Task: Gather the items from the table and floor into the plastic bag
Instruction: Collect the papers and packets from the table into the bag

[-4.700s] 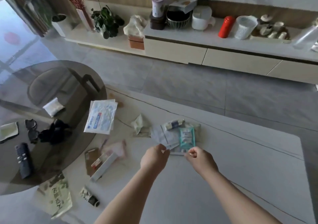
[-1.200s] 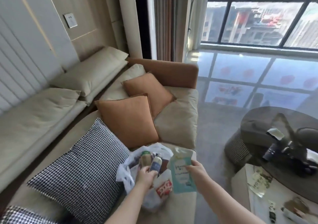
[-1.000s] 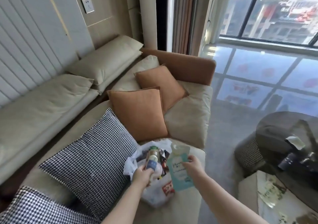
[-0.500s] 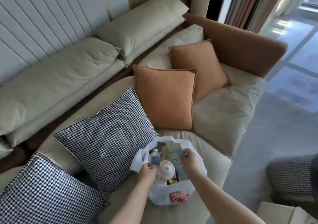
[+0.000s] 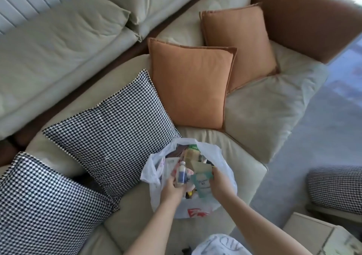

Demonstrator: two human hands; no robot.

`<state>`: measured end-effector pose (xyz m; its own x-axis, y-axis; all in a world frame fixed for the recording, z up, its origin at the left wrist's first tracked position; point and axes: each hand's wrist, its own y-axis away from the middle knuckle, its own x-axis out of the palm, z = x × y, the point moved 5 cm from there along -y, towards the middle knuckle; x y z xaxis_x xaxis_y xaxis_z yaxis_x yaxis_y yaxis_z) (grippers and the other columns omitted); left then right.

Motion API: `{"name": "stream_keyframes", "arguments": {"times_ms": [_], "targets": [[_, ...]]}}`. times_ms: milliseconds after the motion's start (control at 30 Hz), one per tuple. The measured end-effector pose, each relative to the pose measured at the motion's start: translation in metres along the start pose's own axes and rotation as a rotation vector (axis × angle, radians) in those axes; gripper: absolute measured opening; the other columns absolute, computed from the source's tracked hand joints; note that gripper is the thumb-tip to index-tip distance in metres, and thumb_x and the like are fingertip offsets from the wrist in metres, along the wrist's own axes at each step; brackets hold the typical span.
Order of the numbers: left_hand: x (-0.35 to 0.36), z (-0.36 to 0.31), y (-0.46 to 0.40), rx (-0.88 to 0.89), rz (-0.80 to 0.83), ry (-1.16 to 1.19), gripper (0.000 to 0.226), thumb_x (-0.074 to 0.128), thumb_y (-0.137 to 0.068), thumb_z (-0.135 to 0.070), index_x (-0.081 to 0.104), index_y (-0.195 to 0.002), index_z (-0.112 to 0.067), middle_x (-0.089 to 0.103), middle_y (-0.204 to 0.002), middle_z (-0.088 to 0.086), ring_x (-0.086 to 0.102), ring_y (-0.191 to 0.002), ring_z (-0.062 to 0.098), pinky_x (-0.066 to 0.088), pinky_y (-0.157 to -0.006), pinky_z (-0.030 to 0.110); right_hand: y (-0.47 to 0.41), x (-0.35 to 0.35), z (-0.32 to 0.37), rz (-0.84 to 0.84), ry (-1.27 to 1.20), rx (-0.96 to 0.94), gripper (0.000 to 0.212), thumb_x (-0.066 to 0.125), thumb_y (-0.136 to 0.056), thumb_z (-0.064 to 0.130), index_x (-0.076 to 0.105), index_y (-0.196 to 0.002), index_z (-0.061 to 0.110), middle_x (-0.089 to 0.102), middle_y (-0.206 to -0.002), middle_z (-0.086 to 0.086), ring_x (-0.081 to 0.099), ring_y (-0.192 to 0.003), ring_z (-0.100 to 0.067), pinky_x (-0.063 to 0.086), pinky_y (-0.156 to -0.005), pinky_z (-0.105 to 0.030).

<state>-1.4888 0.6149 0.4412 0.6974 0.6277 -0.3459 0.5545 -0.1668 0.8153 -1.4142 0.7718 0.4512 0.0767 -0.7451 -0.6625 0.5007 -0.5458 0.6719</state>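
Observation:
A white plastic bag [image 5: 150,173] stands open on the sofa seat, filled with several packets and boxes. My left hand [image 5: 171,191] grips a small white bottle with a blue label [image 5: 182,174] over the bag's mouth. My right hand [image 5: 220,183] pinches a teal pouch [image 5: 202,185] by its upper edge, its lower end dipping into the bag. A red logo shows on the bag's front.
The beige sofa seat [image 5: 246,168] carries two houndstooth cushions [image 5: 111,133] to the left and two orange cushions [image 5: 190,82] behind the bag. A houndstooth stool [image 5: 335,188] stands on the grey floor at right. A table corner [image 5: 321,235] shows at bottom right.
I turned from the table to the sofa carrying the bottle and the pouch. Both hands have since come down over the bag's mouth, and the pouch now dips inside.

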Motion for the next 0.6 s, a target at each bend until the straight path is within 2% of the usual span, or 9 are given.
{"name": "stream_keyframes", "arguments": {"times_ms": [67, 133, 200, 300, 333, 400, 467, 533, 600], "targets": [[0.000, 0.003, 0.000, -0.018, -0.016, -0.019, 0.054, 0.065, -0.085, -0.035, 0.046, -0.135, -0.024, 0.058, -0.119, 0.000, 0.052, -0.097, 0.017, 0.044, -0.087, 0.030, 0.000, 0.000, -0.008, 0.001, 0.021, -0.006, 0.014, 0.038, -0.085, 0.014, 0.046, -0.094, 0.023, 0.052, -0.102, 0.005, 0.050, -0.091, -0.017, 0.050, -0.077, -0.031], [-0.002, 0.003, 0.002, -0.017, -0.015, -0.063, 0.054, 0.061, -0.088, -0.037, 0.044, -0.138, -0.024, 0.057, -0.126, 0.000, 0.055, -0.104, 0.019, 0.045, -0.092, 0.031, 0.000, 0.001, -0.010, 0.020, 0.051, -0.041, 0.027, 0.039, -0.087, 0.012, 0.047, -0.111, 0.021, 0.053, -0.114, 0.001, 0.051, -0.098, -0.019, 0.049, -0.080, -0.031], [-0.006, 0.001, 0.004, 0.011, -0.022, -0.121, 0.056, 0.059, -0.090, -0.036, 0.040, -0.141, -0.024, 0.052, -0.136, 0.001, 0.053, -0.118, 0.022, 0.044, -0.094, 0.029, 0.001, 0.000, -0.008, 0.052, 0.105, -0.081, 0.045, 0.038, -0.090, 0.008, 0.041, -0.132, 0.024, 0.056, -0.119, -0.002, 0.054, -0.101, -0.020, 0.047, -0.074, -0.029], [-0.020, -0.007, 0.009, 0.143, -0.135, -0.263, 0.046, 0.057, -0.091, -0.028, 0.047, -0.136, -0.021, 0.056, -0.130, 0.000, 0.056, -0.114, 0.018, 0.048, -0.090, 0.028, 0.008, -0.008, -0.007, 0.007, 0.162, -0.108, 0.055, 0.038, -0.092, 0.007, 0.033, -0.142, 0.030, 0.058, -0.123, 0.000, 0.056, -0.108, -0.021, 0.046, -0.070, -0.028], [-0.026, -0.011, 0.012, 0.201, -0.195, -0.312, 0.040, 0.056, -0.093, -0.024, 0.051, -0.132, -0.020, 0.058, -0.126, -0.001, 0.057, -0.111, 0.017, 0.048, -0.087, 0.026, 0.011, -0.013, -0.007, -0.033, 0.176, -0.120, 0.050, 0.040, -0.093, 0.011, 0.036, -0.140, 0.027, 0.056, -0.126, 0.001, 0.052, -0.114, -0.020, 0.046, -0.073, -0.029], [-0.039, -0.017, 0.017, 0.305, -0.326, -0.423, 0.034, 0.054, -0.093, -0.019, 0.056, -0.126, -0.018, 0.058, -0.123, 0.000, 0.056, -0.109, 0.016, 0.048, -0.087, 0.027, 0.016, -0.023, -0.007, -0.136, 0.216, -0.158, 0.042, 0.045, -0.094, 0.018, 0.043, -0.136, 0.023, 0.050, -0.135, 0.004, 0.042, -0.124, -0.018, 0.045, -0.089, -0.031], [-0.050, -0.019, 0.020, 0.356, -0.461, -0.569, 0.034, 0.058, -0.090, -0.020, 0.058, -0.124, -0.021, 0.055, -0.121, 0.001, 0.051, -0.109, 0.017, 0.048, -0.086, 0.027, 0.018, -0.031, -0.010, -0.242, 0.239, -0.169, 0.044, 0.050, -0.092, 0.022, 0.043, -0.136, 0.024, 0.042, -0.142, 0.004, 0.035, -0.130, -0.019, 0.035, -0.103, -0.032], [-0.059, -0.015, 0.022, 0.330, -0.569, -0.644, 0.039, 0.066, -0.084, -0.025, 0.057, -0.122, -0.023, 0.051, -0.121, 0.002, 0.048, -0.106, 0.018, 0.046, -0.084, 0.027, 0.016, -0.032, -0.016, -0.242, 0.199, -0.107, 0.055, 0.054, -0.091, 0.025, 0.034, -0.142, 0.025, 0.031, -0.149, 0.001, 0.028, -0.136, -0.023, 0.031, -0.109, -0.036], [-0.061, -0.004, 0.019, 0.248, -0.578, -0.634, 0.057, 0.071, -0.079, -0.028, 0.047, -0.130, -0.022, 0.042, -0.133, 0.009, 0.045, -0.113, 0.023, 0.048, -0.087, 0.032, 0.011, -0.024, -0.027, -0.147, 0.060, -0.011, 0.071, 0.059, -0.090, 0.028, 0.019, -0.149, 0.023, 0.021, -0.154, -0.004, 0.027, -0.138, -0.028, 0.036, -0.108, -0.042]]}}
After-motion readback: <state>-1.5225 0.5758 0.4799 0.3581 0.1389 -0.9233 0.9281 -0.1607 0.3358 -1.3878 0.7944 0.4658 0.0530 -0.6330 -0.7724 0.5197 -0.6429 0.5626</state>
